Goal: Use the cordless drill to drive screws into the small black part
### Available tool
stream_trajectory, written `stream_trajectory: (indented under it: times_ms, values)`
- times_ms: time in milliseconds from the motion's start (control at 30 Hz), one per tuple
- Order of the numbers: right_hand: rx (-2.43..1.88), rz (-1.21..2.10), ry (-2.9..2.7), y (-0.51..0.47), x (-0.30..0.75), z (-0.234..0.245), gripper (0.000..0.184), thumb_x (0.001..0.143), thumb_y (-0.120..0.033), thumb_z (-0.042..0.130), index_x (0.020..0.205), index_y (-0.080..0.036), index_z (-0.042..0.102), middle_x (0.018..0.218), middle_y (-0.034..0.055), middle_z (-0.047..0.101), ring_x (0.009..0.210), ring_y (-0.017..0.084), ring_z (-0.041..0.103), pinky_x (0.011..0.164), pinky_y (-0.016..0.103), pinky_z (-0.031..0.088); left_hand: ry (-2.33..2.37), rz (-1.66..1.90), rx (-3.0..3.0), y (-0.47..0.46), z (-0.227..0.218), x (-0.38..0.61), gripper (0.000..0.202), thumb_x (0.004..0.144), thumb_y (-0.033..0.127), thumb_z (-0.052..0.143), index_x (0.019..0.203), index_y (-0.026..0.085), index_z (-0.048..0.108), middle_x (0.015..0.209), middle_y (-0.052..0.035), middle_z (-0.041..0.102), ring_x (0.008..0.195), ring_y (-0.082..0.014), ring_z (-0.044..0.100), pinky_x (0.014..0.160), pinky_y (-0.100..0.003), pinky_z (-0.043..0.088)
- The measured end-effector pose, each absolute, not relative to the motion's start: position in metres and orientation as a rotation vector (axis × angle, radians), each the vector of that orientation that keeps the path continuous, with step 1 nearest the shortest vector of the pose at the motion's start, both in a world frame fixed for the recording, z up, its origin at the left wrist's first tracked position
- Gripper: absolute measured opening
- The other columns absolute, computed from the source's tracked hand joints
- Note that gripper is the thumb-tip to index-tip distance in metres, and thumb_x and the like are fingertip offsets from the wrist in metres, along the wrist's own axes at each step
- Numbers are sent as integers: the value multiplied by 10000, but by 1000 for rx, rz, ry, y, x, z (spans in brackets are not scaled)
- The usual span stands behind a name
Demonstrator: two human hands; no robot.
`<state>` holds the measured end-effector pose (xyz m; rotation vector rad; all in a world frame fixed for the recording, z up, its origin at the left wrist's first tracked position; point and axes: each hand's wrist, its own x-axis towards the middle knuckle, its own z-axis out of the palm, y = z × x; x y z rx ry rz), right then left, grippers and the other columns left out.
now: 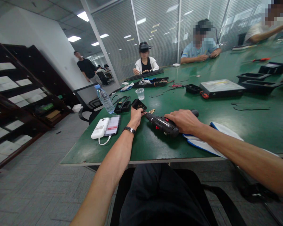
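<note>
My right hand (182, 121) is closed around a black cordless drill (163, 125) with red buttons, lying sideways with its chuck pointing left. Its front end meets the fingers of my left hand (137, 116). That hand grips a small black box (139, 105), tilted above the green table; what the fingertips pinch at the drill's tip is too small to make out. A small brass-coloured piece (152, 111) shows just behind the chuck. Under my right wrist lie white gloves with blue edges (202, 142).
Left of my hands are a water bottle (105, 99), a white power bank (100, 128) cabled to a phone (112, 125), and a black box (122, 106). A plastic cup (140, 94) stands beyond. A metal drive (221, 88) and black trays (259, 86) lie right. Several people sit across.
</note>
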<state>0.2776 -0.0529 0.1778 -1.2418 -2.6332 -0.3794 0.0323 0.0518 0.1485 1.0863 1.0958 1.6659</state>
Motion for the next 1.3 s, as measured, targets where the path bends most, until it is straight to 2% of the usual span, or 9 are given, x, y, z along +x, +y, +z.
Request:
stream_trajectory:
  times_ms: [600,1300]
  values:
    - [-1242,-384,-2631,-53,278,178,407,819,-265,563,1223,-219,589,968,89,716,873,254,645,698,323,333,1073,1672,1074,53,148,32,444,610,2,590,1003,199,530,933,-40,590,749,-159,616,619,-309,576]
    - [-1237,-384,-2627,-54,277,178,382,824,-265,562,1201,-218,598,968,90,717,879,256,647,715,327,342,1102,1665,1053,51,150,33,430,622,-2,580,992,209,526,921,-28,578,758,-142,603,641,-287,576]
